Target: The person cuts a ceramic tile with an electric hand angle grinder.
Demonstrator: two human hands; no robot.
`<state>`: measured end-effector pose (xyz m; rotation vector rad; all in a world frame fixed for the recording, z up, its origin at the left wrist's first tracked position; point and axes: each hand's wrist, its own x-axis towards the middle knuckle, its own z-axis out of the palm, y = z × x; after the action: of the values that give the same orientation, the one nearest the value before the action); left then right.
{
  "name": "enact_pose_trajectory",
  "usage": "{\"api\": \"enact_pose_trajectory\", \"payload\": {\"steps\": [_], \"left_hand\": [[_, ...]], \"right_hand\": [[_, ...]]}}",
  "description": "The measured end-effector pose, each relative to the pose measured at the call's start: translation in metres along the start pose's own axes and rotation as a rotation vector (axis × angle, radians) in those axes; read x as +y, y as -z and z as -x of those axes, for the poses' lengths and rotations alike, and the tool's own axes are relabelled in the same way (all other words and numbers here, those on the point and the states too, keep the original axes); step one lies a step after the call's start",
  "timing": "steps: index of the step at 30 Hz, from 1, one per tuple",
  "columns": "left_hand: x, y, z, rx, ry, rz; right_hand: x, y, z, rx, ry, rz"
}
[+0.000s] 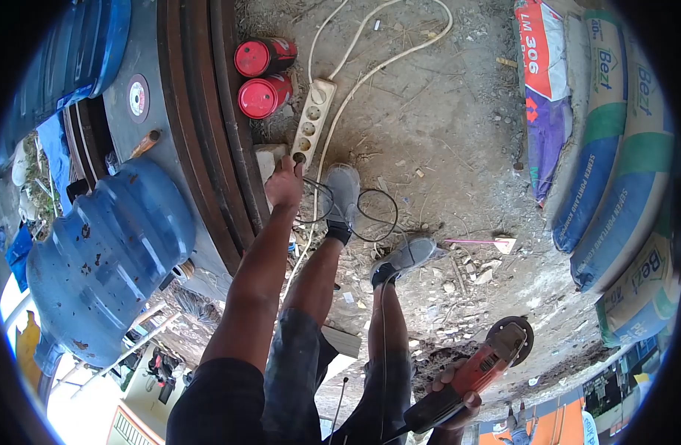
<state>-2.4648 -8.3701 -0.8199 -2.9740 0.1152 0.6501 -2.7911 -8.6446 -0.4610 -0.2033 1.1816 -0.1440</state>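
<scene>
My left hand (284, 185) is closed on a dark plug (299, 159) at the nearest socket of a white power strip (311, 122) lying on the dirt ground. From it a thin black cable (376, 190) loops over my shoe and runs back along my leg. Off to the lower right, my right hand (468, 405) wraps around the body of a red and black angle grinder (474, 371). Its round disc and guard (512, 341) point up and away from me. Part of my right palm is hidden behind the tool.
Two red cans (257, 98) stand beside dark metal beams (199, 133) on the left. Large blue water jugs (118, 252) and a cutting disc (138, 98) are farther left. Cement bags (615, 148) line the right. A white cord (400, 55) curves across the ground. A person (518, 426) is in the distance.
</scene>
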Motion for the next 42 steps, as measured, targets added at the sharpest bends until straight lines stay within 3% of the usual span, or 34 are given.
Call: {"api": "enact_pose_trajectory", "payload": {"steps": [13,16,18,21,23,26,28,29,30,32,33,34,35,37,39,40,42], "left_hand": [[0.004,-0.03,-0.01,0.058,-0.139,0.062],[0.012,-0.017,-0.017,-0.019,-0.136,-0.042],[0.022,0.006,-0.021,-0.279,0.033,-0.169],[0.036,0.04,0.014,-0.107,-0.051,-0.079],[0.047,0.063,0.06,-0.014,-0.404,-0.024],[0.102,0.167,0.164,-0.693,-0.807,0.365],[0.133,0.224,0.213,-1.064,-0.797,0.533],[0.152,0.278,0.26,-1.3,-0.84,0.772],[0.159,0.298,0.3,-1.423,-1.095,0.977],[0.162,0.354,0.372,-1.846,-1.086,0.91],[0.152,0.382,0.398,-1.908,-1.036,0.796],[0.142,0.393,0.414,-1.891,-1.234,0.646],[0.126,0.4,0.417,-2.029,-1.262,0.464],[0.095,0.423,0.422,-2.031,-1.337,0.249],[0.072,0.463,0.425,-1.675,-1.438,-0.014],[0.057,0.477,0.426,-1.579,-1.368,-0.123],[0.026,0.473,0.418,-1.542,-1.444,-0.162]], "right_hand": [[-0.008,0.029,-0.018,-0.005,0.053,0.003],[-0.002,0.033,-0.012,-0.01,0.044,-0.132],[-0.002,0.028,0.003,-0.017,0.066,-0.142],[0.001,0.026,0.044,0.002,0.137,-0.194],[-0.003,0.029,0.071,-0.019,0.132,-0.222],[-0.013,0.018,0.126,-0.021,0.221,-0.251],[-0.015,0.011,0.14,-0.061,0.273,-0.263],[-0.021,0.004,0.154,-0.098,0.341,-0.281],[-0.025,-0.002,0.173,-0.101,0.391,-0.26],[-0.036,-0.004,0.209,-0.116,0.483,-0.229],[-0.034,-0.008,0.229,-0.123,0.548,-0.246],[-0.028,-0.009,0.248,-0.085,0.635,-0.3],[-0.024,-0.009,0.272,-0.063,0.738,-0.354],[-0.009,-0.008,0.326,0.079,0.89,-0.209],[0.024,-0.006,0.383,0.226,0.964,-0.3],[0.047,-0.005,0.415,0.323,1.009,-0.21],[0.082,-0.005,0.467,0.484,1.21,-0.167]]}}
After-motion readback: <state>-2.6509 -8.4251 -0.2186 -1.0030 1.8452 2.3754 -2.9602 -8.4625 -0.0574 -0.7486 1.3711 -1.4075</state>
